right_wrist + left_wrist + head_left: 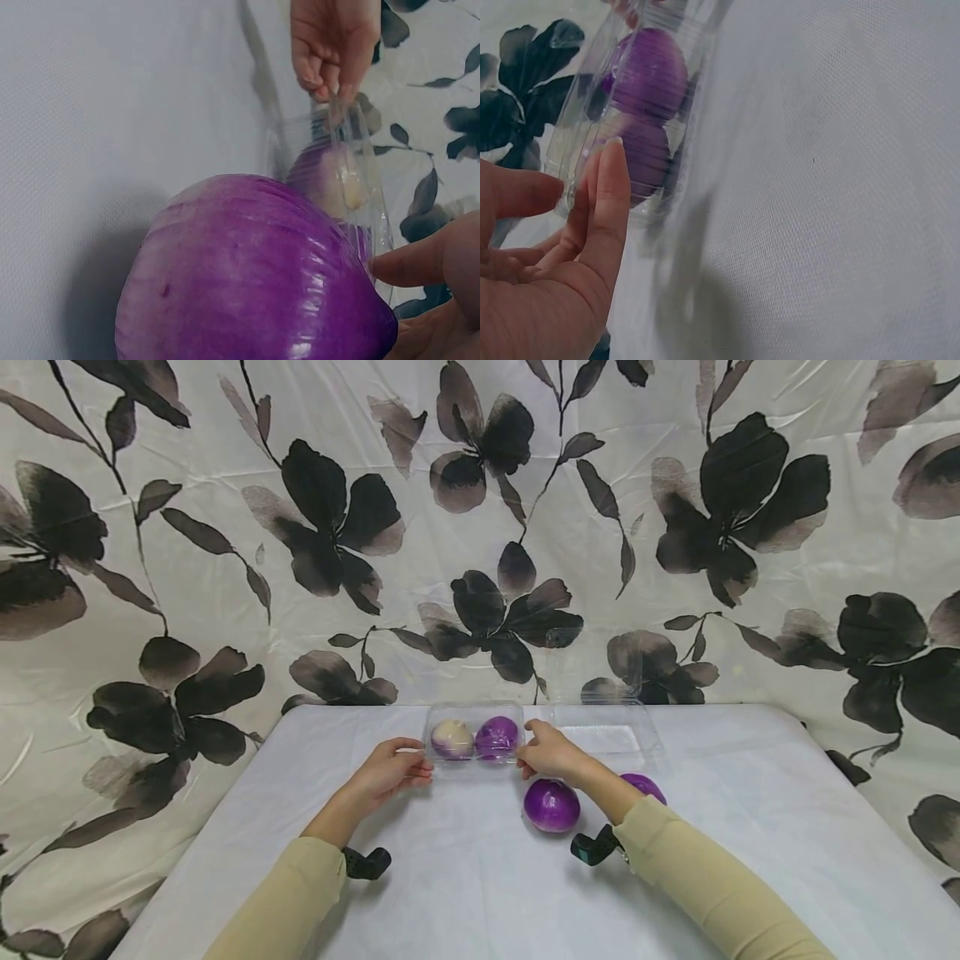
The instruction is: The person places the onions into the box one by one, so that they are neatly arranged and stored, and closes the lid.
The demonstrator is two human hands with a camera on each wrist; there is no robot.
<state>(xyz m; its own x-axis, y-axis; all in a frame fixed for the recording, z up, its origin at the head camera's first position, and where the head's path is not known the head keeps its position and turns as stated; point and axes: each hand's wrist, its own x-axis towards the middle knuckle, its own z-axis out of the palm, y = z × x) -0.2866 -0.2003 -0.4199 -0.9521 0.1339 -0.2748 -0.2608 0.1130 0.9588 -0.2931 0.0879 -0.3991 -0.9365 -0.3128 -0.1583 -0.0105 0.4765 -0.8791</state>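
Clear clamshell tray, two onions inside, near the bench's far edge.
We judge it light, flimsy, slippery; left hand and right hand fingers pinch its ends.

no readable text, labels or numbers anywhere.

I see a white cloth-covered desk, a cream backdrop curtain with dark floral print, and two loose purple onions.
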